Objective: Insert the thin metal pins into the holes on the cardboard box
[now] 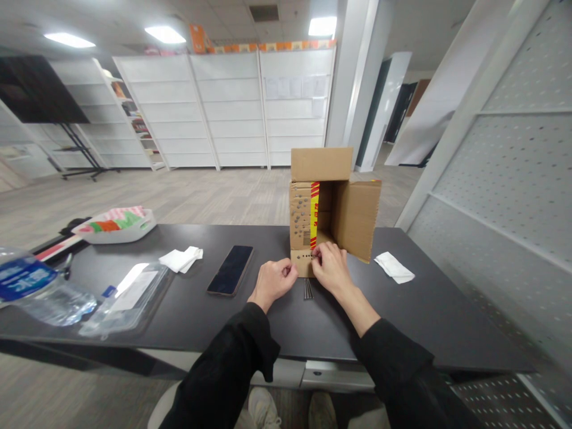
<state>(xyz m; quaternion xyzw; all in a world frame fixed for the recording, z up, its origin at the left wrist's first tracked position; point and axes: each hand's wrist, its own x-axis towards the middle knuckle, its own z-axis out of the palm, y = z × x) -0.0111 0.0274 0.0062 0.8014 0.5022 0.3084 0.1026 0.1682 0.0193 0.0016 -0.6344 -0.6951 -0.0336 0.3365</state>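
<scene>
An open cardboard box [300, 241] stands on the dark table, its opening facing me and its flaps spread. Many grey round heads dot its left flap, and a row of small dark dots runs along its lower flap [304, 266]. My right hand [331, 268] pinches at the right end of that row; anything between its fingertips is too small to make out. Just left of the lower flap, my left hand [274, 281] rests with curled fingers, their contents hidden. Between my hands, several thin metal nails or screws [308, 289] lie side by side on the table.
Left of my hands lie a phone [231, 271], folded tissue [181, 259], a clear plastic case [129, 298] and a water bottle [40, 289]. A white tray [118, 235] with coloured items sits at the back left. Another tissue [394, 267] lies right of the box.
</scene>
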